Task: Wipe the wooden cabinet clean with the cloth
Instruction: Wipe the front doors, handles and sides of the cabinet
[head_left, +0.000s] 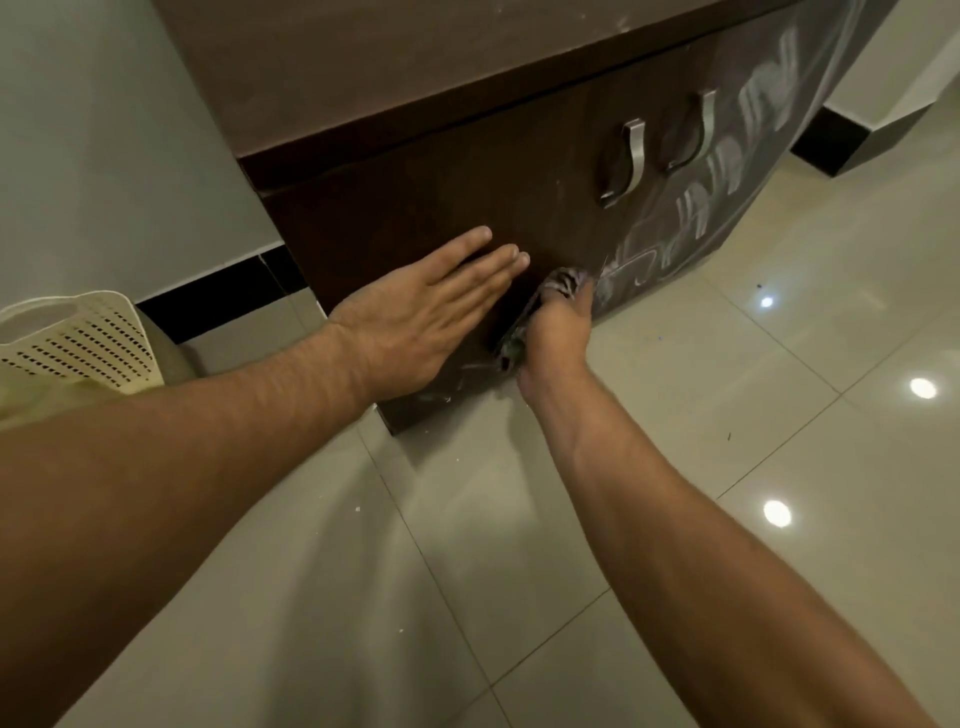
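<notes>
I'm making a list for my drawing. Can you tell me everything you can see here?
cabinet: one, dark brown, middle
handles: two, silver, on the cabinet doors
dusty marks: many, white, right door
cloth: one, grey striped, low against the cabinet front
basket: one, cream, far left
floor: shiny beige tiles, below
left hand: one, flat on the left door
right hand: one, gripping the cloth
</notes>
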